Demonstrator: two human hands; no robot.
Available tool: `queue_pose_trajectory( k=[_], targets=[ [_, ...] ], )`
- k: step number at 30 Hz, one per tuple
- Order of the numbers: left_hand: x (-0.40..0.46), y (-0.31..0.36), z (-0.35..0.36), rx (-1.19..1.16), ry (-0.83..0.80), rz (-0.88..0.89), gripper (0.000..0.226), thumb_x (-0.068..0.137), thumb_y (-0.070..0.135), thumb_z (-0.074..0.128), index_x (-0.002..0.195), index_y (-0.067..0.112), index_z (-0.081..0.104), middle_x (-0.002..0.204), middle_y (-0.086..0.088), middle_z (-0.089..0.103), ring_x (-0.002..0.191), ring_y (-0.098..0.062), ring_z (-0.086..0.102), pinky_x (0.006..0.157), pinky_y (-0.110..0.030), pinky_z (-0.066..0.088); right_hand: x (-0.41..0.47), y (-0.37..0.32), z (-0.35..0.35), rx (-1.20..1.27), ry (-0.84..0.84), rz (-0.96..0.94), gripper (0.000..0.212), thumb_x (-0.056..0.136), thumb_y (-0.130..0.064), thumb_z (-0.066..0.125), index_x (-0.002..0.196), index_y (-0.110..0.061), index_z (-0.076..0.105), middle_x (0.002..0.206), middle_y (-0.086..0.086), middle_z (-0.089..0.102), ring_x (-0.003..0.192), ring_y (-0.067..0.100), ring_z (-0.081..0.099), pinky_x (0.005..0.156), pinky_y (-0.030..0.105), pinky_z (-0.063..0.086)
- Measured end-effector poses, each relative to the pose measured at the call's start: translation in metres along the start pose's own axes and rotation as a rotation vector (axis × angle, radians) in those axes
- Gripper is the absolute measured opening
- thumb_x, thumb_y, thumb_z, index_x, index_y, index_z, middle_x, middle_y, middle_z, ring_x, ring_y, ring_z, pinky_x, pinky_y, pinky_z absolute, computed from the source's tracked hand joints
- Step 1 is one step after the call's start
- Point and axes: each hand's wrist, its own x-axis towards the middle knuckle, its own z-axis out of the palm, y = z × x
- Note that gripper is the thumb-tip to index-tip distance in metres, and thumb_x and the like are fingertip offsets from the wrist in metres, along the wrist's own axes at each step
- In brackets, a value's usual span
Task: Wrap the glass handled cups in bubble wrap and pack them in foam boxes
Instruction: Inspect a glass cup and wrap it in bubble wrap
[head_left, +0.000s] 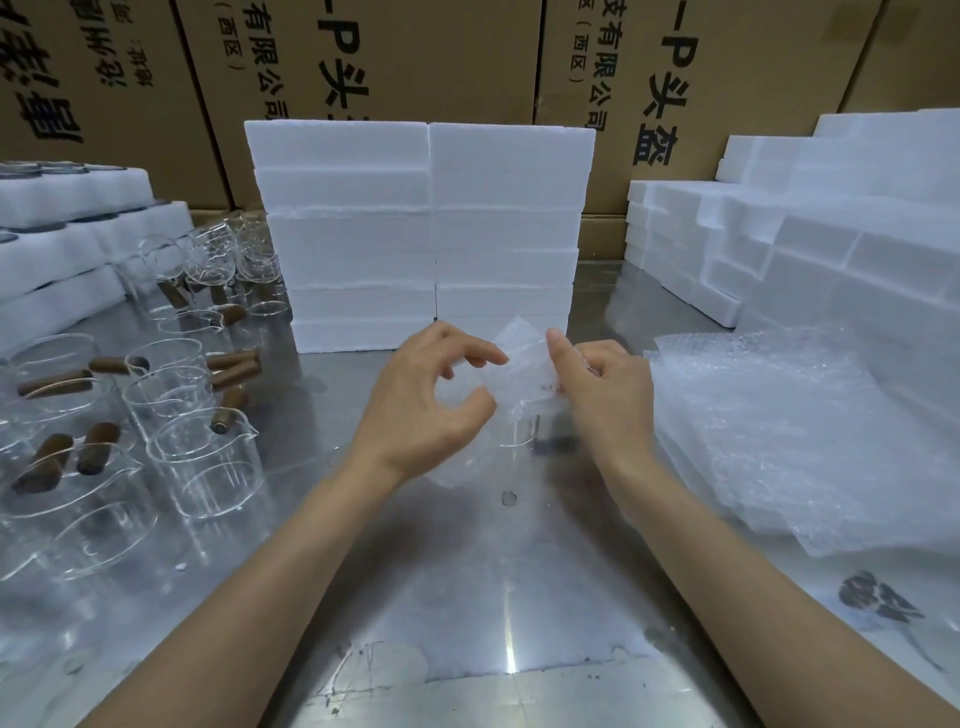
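Note:
A glass cup (519, 434) stands on the metal table (467, 571) at the centre, partly covered by a sheet of bubble wrap (519, 374). My left hand (431, 405) curls around the wrapped cup from the left, thumb and fingers touching the wrap. From the right, my right hand (602, 395) pinches the wrap's edge. Several bare glass cups with brown wooden handles (202, 457) crowd the table's left side. Closed white foam boxes (421, 234) are stacked in two columns just behind my hands.
A pile of bubble wrap sheets (789, 436) lies to the right. More foam boxes (831, 234) are heaped at the back right, and foam trays (67, 234) at the back left. Brown printed cartons (415, 57) wall off the rear.

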Motion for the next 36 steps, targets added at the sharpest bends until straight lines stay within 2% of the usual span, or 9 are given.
queue_pose_trajectory(
  k=[5, 9, 12, 16, 19, 23, 28, 32, 36],
  targets=[
    [0.008, -0.010, -0.005, 0.074, 0.262, -0.160, 0.013, 0.084, 0.021, 0.065, 0.078, 0.032, 0.065, 0.080, 0.018, 0.062, 0.063, -0.002, 0.050, 0.063, -0.009, 0.037, 0.006, 0.000, 0.000, 0.087, -0.024, 0.133, 0.056, 0.097, -0.050, 0.038, 0.065, -0.016, 0.070, 0.074, -0.019, 0.064, 0.106, 0.017, 0.054, 0.095, 0.035, 0.038],
    [0.012, -0.013, -0.013, 0.034, 0.444, -0.255, 0.020, 0.088, 0.023, 0.065, 0.072, 0.036, 0.061, 0.077, 0.022, 0.059, 0.058, -0.001, 0.051, 0.061, -0.007, 0.037, 0.011, 0.007, -0.001, -0.054, -0.112, 0.297, 0.043, 0.099, -0.049, 0.023, 0.096, -0.022, 0.055, 0.109, -0.002, 0.054, 0.112, 0.022, 0.046, 0.097, 0.039, 0.035],
    [0.012, -0.015, -0.014, 0.066, 0.462, -0.226, 0.010, 0.090, 0.022, 0.064, 0.084, 0.028, 0.069, 0.083, 0.016, 0.060, 0.058, -0.001, 0.051, 0.063, -0.004, 0.036, 0.005, 0.012, 0.001, -0.235, -0.315, 0.283, 0.042, 0.096, -0.055, 0.027, 0.104, -0.021, 0.049, 0.110, -0.005, 0.059, 0.100, 0.019, 0.053, 0.085, 0.035, 0.039],
    [0.008, -0.018, -0.014, 0.134, 0.421, -0.181, 0.015, 0.091, 0.023, 0.065, 0.105, 0.023, 0.070, 0.087, 0.011, 0.059, 0.059, -0.001, 0.052, 0.063, -0.007, 0.036, 0.005, 0.013, -0.001, -0.282, -0.401, 0.242, 0.029, 0.096, -0.044, 0.043, 0.076, -0.024, 0.047, 0.079, -0.012, 0.058, 0.075, 0.012, 0.054, 0.068, 0.028, 0.040],
    [0.007, -0.019, -0.013, 0.116, 0.367, -0.182, 0.015, 0.087, 0.023, 0.069, 0.101, 0.022, 0.063, 0.083, 0.015, 0.060, 0.059, 0.000, 0.053, 0.061, -0.008, 0.038, 0.013, 0.004, -0.006, 0.036, -0.279, 0.281, 0.030, 0.097, -0.032, 0.050, 0.071, -0.018, 0.044, 0.068, -0.008, 0.055, 0.052, 0.005, 0.041, 0.054, 0.022, 0.030],
    [0.005, -0.022, -0.005, 0.249, 0.110, -0.072, 0.003, 0.088, 0.021, 0.068, 0.090, 0.019, 0.069, 0.089, 0.008, 0.064, 0.067, -0.007, 0.050, 0.069, -0.027, 0.045, 0.023, -0.009, -0.027, 0.526, -0.028, 0.333, 0.029, 0.096, -0.023, 0.049, 0.070, -0.015, 0.042, 0.047, -0.011, 0.047, 0.036, 0.004, 0.028, 0.038, 0.017, 0.023],
    [0.001, -0.029, 0.008, 0.346, -0.311, -0.136, 0.006, 0.091, 0.028, 0.062, 0.089, 0.026, 0.067, 0.096, 0.010, 0.062, 0.088, -0.014, 0.058, 0.084, -0.038, 0.049, 0.022, -0.015, -0.038, 0.923, -0.019, 0.503, 0.026, 0.096, -0.028, 0.048, 0.073, -0.018, 0.042, 0.047, -0.008, 0.030, 0.038, 0.007, 0.022, 0.036, 0.018, 0.019],
    [0.000, -0.031, 0.012, 0.276, -0.322, -0.223, 0.015, 0.091, 0.041, 0.059, 0.079, 0.034, 0.066, 0.080, 0.022, 0.063, 0.072, -0.001, 0.058, 0.076, -0.029, 0.049, 0.016, -0.021, -0.033, 0.897, -0.123, 0.386, 0.030, 0.096, -0.024, 0.047, 0.067, -0.017, 0.042, 0.045, -0.006, 0.036, 0.035, 0.008, 0.028, 0.036, 0.017, 0.022],
    [0.001, -0.029, 0.015, 0.185, -0.246, -0.323, 0.020, 0.090, 0.040, 0.060, 0.072, 0.034, 0.067, 0.087, 0.017, 0.065, 0.064, 0.002, 0.054, 0.067, -0.024, 0.042, 0.009, -0.024, -0.025, 0.705, -0.250, 0.182, 0.027, 0.096, -0.018, 0.048, 0.069, -0.012, 0.049, 0.045, -0.004, 0.046, 0.036, 0.011, 0.036, 0.038, 0.017, 0.028]
  ],
)
